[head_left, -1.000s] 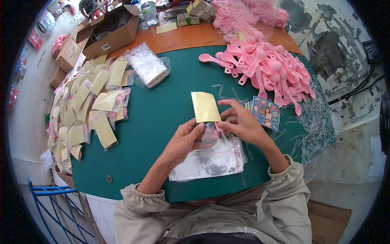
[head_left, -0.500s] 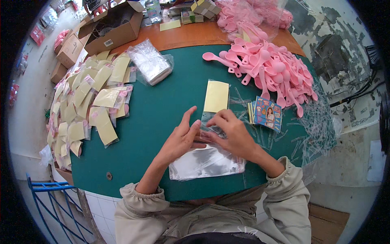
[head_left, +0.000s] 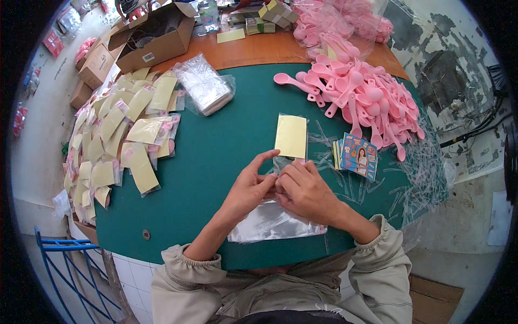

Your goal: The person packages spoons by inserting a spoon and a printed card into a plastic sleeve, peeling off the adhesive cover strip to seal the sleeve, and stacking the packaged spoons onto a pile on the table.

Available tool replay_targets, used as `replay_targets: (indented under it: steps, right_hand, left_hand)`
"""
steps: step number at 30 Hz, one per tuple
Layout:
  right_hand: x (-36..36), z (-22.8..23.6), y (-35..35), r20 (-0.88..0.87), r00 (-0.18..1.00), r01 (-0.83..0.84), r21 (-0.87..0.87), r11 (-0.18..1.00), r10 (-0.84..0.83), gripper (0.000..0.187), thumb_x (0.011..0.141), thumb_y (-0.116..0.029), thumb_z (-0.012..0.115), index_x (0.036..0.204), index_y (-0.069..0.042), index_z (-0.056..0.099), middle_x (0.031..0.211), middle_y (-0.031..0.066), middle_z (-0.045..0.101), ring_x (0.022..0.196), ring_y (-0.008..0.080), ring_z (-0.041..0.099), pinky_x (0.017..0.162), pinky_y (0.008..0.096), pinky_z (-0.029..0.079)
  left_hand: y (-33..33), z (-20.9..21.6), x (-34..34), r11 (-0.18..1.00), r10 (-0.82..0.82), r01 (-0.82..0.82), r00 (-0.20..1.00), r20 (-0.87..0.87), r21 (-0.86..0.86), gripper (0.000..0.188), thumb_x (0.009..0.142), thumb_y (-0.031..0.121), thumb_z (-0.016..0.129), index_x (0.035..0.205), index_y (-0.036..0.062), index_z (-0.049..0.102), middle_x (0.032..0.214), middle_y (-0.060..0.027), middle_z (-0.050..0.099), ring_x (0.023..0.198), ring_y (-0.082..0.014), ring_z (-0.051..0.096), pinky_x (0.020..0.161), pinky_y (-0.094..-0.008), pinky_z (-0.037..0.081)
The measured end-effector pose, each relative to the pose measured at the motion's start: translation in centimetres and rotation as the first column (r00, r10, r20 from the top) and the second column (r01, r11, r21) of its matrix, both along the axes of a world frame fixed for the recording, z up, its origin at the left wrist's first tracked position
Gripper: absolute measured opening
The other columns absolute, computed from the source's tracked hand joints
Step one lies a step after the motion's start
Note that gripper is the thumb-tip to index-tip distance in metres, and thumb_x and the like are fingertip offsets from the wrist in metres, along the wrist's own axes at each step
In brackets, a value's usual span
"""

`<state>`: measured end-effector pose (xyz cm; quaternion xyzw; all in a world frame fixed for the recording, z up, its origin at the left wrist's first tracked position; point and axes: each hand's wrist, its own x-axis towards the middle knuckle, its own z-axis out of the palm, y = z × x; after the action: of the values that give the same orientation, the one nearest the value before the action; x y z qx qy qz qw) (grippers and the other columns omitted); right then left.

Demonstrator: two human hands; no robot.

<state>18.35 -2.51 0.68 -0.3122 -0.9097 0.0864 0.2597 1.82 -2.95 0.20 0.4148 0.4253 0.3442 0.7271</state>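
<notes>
A clear plastic bag with a pale yellow card in its far part lies on the green tabletop in front of me. My left hand pinches the bag's near end, its index finger stretched along the card's lower left corner. Right beside it, the curled fingers of my right hand close on the same near end. A hint of pink shows through the plastic just above my right fingers; the pinched edge itself is hidden. Below both hands lies a stack of clear bags.
Pink spoons are heaped at far right, above a stack of picture cards. Clear plastic strips litter the right edge. Filled bags with yellow cards cover the left side. A bundle of clear bags and a cardboard box stand farther back.
My hands have drawn together at the bag's near end, and my right fingers have curled in tighter. My left index finger has lowered onto the card's corner. The whole view has shifted slightly.
</notes>
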Motion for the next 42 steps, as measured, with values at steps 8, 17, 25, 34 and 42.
replay_targets:
  steps: [8,17,25,34,42]
  right_hand:
    - [5.2,1.3,4.6,-0.692,0.566,-0.124,-0.609,0.783,-0.449,0.008,0.080,-0.007,0.053,0.082,-0.006,0.045,0.083,0.0030,0.048,0.079,0.0129,0.050,0.072,0.0269,0.040]
    - [4.1,2.8,2.4,-0.283,0.926,-0.025,-0.707,0.706,-0.250,0.045,0.065,-0.003,0.064,0.105,-0.008,0.043,0.088,0.0040,0.044,0.070,0.0136,0.049,0.066,0.0270,0.046]
    - [3.4,1.8,2.8,-0.197,0.960,0.129,-0.322,0.938,-0.200,0.017,0.072,-0.002,0.061,0.088,-0.005,0.056,0.085,0.0101,0.046,0.078,0.0245,0.052,0.067,0.0321,0.043]
    - [4.5,1.4,3.1,-0.244,0.925,0.067,-0.650,0.757,-0.291,0.013,0.075,-0.012,0.065,0.084,-0.006,0.059,0.076,-0.0003,0.045,0.061,0.0064,0.039,0.053,0.0213,0.031]
    - [3.7,0.4,3.4,-0.284,0.839,-0.050,-0.889,0.454,-0.464,0.014,0.084,-0.014,0.058,0.084,-0.001,0.054,0.070,-0.0017,0.054,0.056,0.0042,0.048,0.048,0.0188,0.037]
  left_hand:
    - [1.0,0.8,-1.0,0.981,0.185,-0.185,0.983,0.000,0.059,0.025,0.092,0.010,0.038,0.113,0.0027,0.049,0.086,-0.0017,0.057,0.079,-0.0065,0.055,0.073,-0.0217,0.048]
    - [0.1,1.1,0.4,0.960,0.266,-0.274,0.957,0.120,0.055,0.025,0.094,0.012,0.037,0.105,-0.0007,0.055,0.094,-0.0034,0.058,0.084,-0.0059,0.055,0.077,-0.0215,0.047]
    - [-0.2,2.1,0.2,0.976,0.174,-0.183,0.982,0.078,0.116,0.025,0.093,0.011,0.037,0.115,0.0034,0.046,0.089,-0.0058,0.058,0.091,-0.0124,0.058,0.075,-0.0240,0.048]
    - [0.6,-0.1,-0.3,0.879,0.162,0.045,0.909,-0.385,0.475,0.017,0.082,0.009,0.060,0.096,0.0017,0.053,0.085,-0.0029,0.058,0.082,-0.0095,0.057,0.065,-0.0242,0.050]
    - [0.7,-0.4,-0.4,0.894,0.234,-0.030,0.882,-0.409,0.446,0.017,0.078,0.014,0.064,0.082,-0.0010,0.058,0.077,-0.0086,0.061,0.069,-0.0137,0.061,0.064,-0.0258,0.050]
